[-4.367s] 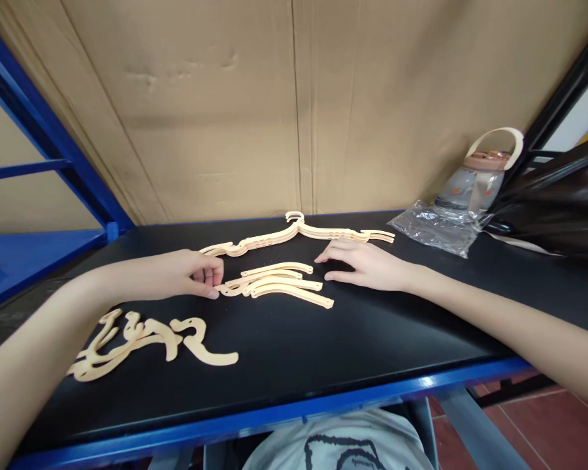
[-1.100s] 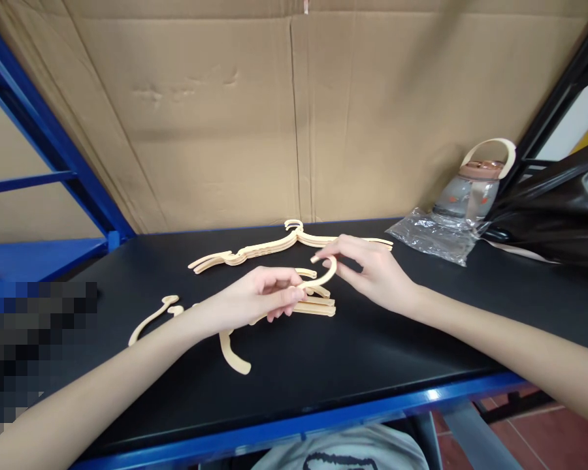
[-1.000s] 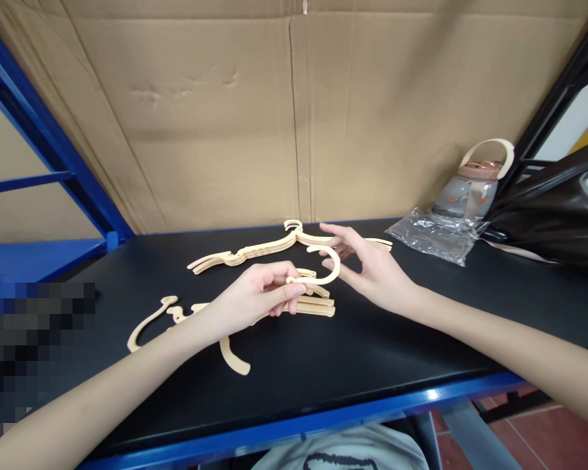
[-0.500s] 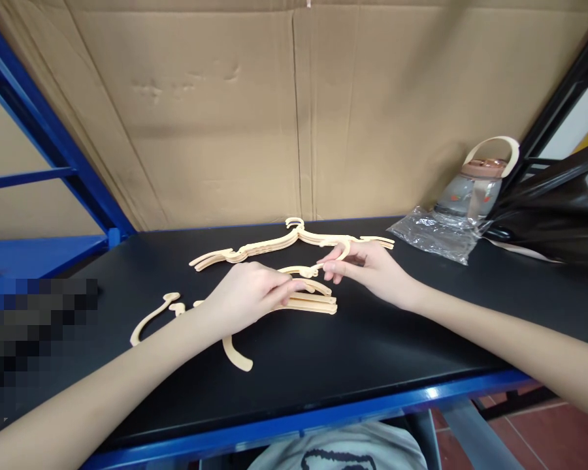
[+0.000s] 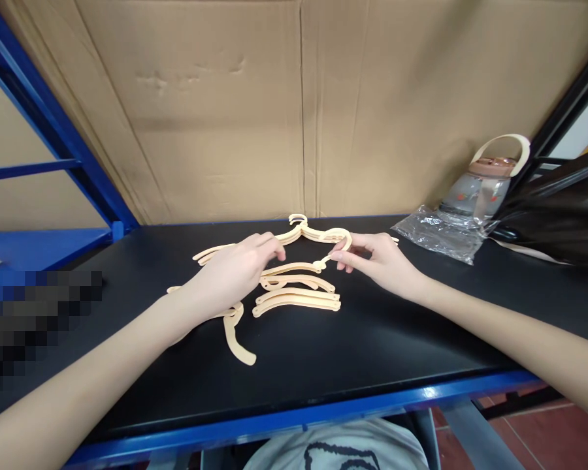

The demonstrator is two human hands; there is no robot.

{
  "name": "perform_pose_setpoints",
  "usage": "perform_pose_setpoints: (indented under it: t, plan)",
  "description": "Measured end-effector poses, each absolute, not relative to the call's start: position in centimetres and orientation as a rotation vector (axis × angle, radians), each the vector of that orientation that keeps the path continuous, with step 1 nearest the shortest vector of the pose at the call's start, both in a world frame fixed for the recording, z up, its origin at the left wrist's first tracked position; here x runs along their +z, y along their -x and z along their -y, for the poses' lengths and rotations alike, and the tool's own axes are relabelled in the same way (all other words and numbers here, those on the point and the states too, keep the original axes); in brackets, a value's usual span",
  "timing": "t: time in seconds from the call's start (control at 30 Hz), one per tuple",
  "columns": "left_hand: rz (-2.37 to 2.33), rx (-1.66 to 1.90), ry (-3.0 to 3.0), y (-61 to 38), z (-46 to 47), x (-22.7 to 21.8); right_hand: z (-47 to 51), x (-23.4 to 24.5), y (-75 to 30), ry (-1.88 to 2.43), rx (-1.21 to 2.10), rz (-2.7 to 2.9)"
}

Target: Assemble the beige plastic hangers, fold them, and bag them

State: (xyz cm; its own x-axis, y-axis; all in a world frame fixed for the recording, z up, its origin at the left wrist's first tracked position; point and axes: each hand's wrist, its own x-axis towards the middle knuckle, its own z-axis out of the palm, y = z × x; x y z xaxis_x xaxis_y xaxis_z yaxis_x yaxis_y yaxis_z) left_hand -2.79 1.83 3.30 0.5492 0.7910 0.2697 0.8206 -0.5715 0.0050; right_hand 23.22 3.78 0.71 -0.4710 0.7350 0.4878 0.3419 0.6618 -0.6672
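Note:
Between the thumb and fingers of my right hand [image 5: 379, 261] is the curved end of a cream hanger hook [image 5: 343, 240]. A slim hanger arm [image 5: 294, 267] joins the hook and runs left, its far end hidden behind my left hand [image 5: 242, 267]. The left fingers are loosely bent over that arm, with no thing visible between them; the thumb is hidden. Just below lie an orange-tinted hanger piece [image 5: 301, 281] with a loop and a pair of curved hanger arms [image 5: 296, 302]. Beneath my left wrist, a curved hanger part [image 5: 236, 339] shows, other parts partly covered.
Behind my hands, cream hangers [image 5: 298, 230] lie stacked on the black tabletop [image 5: 372, 346]. A clear plastic bag [image 5: 436, 235] and a water jug [image 5: 483, 186] with a handle stand at the right. Cardboard [image 5: 215, 130] forms the back, with a blue frame [image 5: 68, 140] at left.
My left hand has moved up and left, uncovering the curved arms and looped piece on the table. My right hand keeps the hook, nearly in place. The view has shifted slightly.

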Motion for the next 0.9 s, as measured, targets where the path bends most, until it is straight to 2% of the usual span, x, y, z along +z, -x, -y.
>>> perform_pose_setpoints:
  t: [0.27,0.5,0.73,0.9]
  plan:
    - [1.440,-0.404,2.685,3.1,-2.4,2.8,-4.2,0.7,-23.5,0.884,0.402,2.191]
    - [1.392,-0.352,2.660,3.7,-3.0,2.2,-4.7,0.2,-23.7,0.898,0.376,2.231]
    - [1.563,-0.510,2.699,3.3,-2.8,2.4,-4.6,0.2,-23.6,0.884,0.374,2.258]
    - [1.619,-0.465,2.669,3.1,-2.6,2.8,-4.6,0.2,-23.6,0.882,0.369,2.264]
